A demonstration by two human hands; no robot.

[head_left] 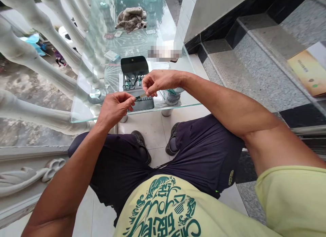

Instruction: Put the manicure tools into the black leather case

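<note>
The slim tool (142,95) seems black and golden.

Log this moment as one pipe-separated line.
left hand: pinching slim item | right hand: at its other end | black case: open on glass table | cloth: farther back on table

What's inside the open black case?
Small metal tools, some with loops, in the middle of the open black case. The left hand, right hand and slim item hide parts; what's beneath can't be seen.
</note>
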